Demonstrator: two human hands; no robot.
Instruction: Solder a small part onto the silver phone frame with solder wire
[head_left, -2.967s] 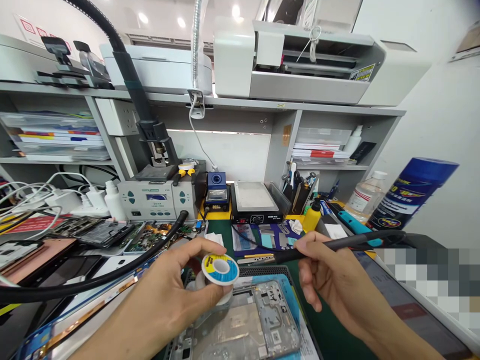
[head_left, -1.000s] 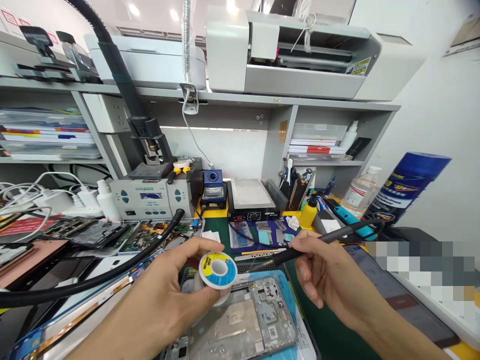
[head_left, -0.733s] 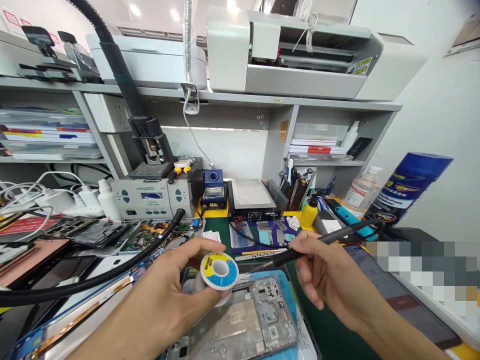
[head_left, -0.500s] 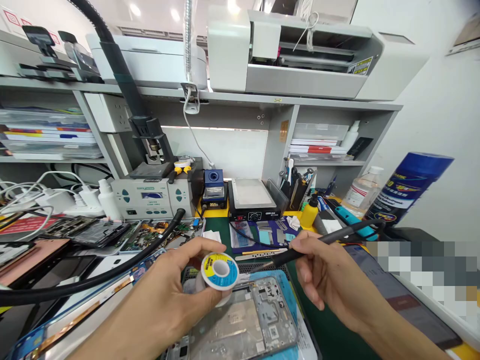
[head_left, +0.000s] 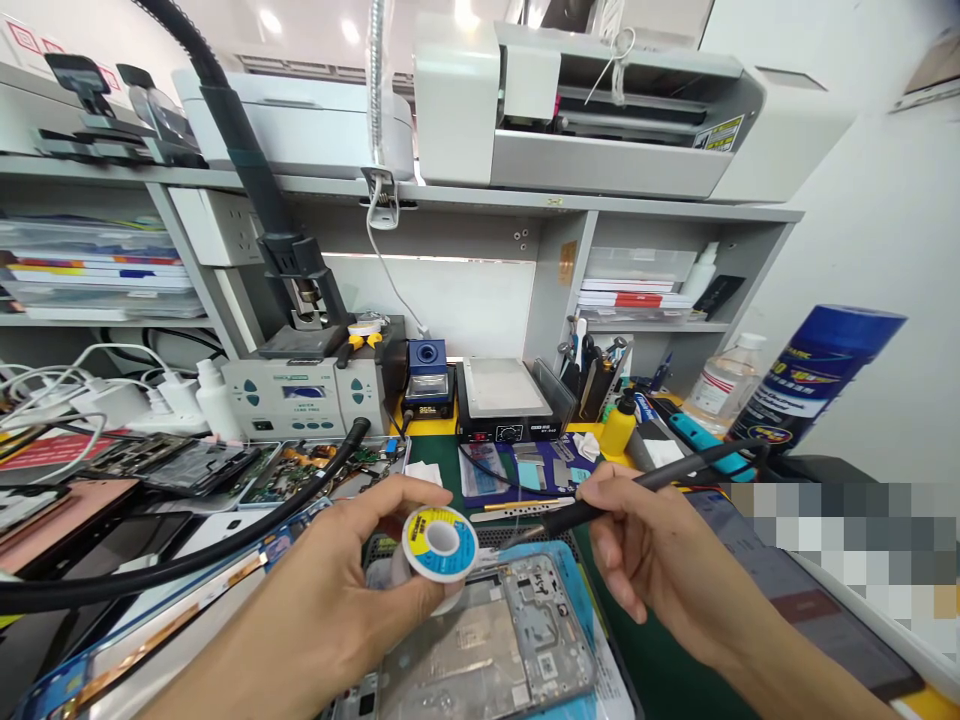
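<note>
My left hand (head_left: 352,590) is closed around a small spool of solder wire (head_left: 439,545) with a yellow and blue label, held just above an opened phone frame (head_left: 495,640). My right hand (head_left: 652,560) pinches a black soldering iron (head_left: 637,487) like a pen. Its tip points left, close to the spool's right side. The iron's cable loops back to the right. The phone frame lies on a blue mat below both hands.
A thick black hose (head_left: 187,560) crosses the left of the bench. Behind stand a grey rework station (head_left: 304,395), a small blue soldering station (head_left: 427,380), a black hot plate (head_left: 506,400), a yellow bottle (head_left: 616,428) and a blue spray can (head_left: 817,375). Circuit boards (head_left: 225,465) clutter the left.
The soldering iron's tip has come down and left towards the spool since three seconds ago. In the last second both hands have stayed almost still.
</note>
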